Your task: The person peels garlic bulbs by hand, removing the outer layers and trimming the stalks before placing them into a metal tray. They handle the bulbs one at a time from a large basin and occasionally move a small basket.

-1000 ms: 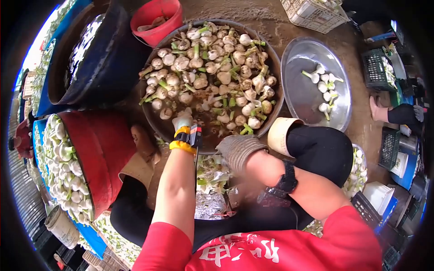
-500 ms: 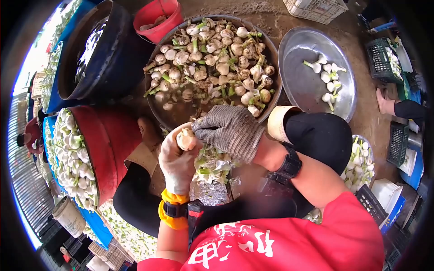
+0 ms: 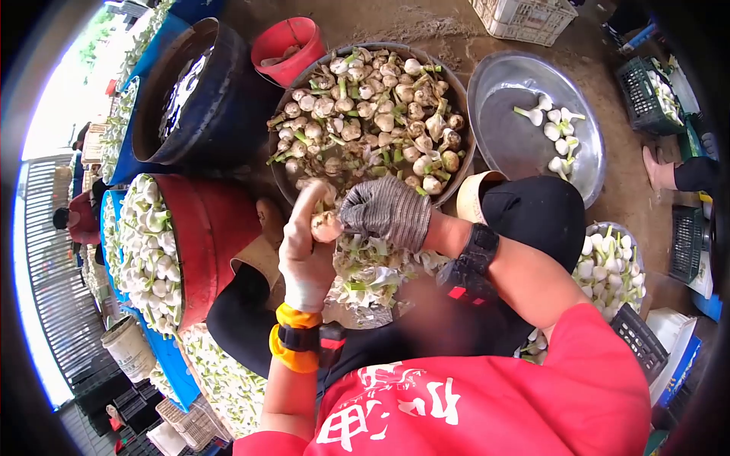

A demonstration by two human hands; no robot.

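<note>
A pale garlic bulb [image 3: 326, 226] rests in my left hand [image 3: 306, 247], which wears a whitish glove, its thumb and fingers around the bulb. My right hand [image 3: 388, 213], in a grey striped knitted glove, touches the bulb's right side with its fingers curled together; what they pinch is hidden. Just beyond both hands stands a wide round basin [image 3: 279, 178] full of dirty garlic bulbs with cut green stems. Peeled leaves and skins [image 3: 369, 266] lie in a heap below my hands.
A metal basin [image 3: 506, 140] at the right holds several white bulbs. To the left are a red tub [image 3: 217, 243] heaped with garlic and a dark barrel [image 3: 228, 91]. A red bucket [image 3: 289, 49] and a crate [image 3: 525, 19] stand farther off. Another person [image 3: 82, 220] is at far left.
The view has shifted, so most surroundings appear farther right. My left fingers have spread upward a little around the bulb, and my right hand remains against its side.
</note>
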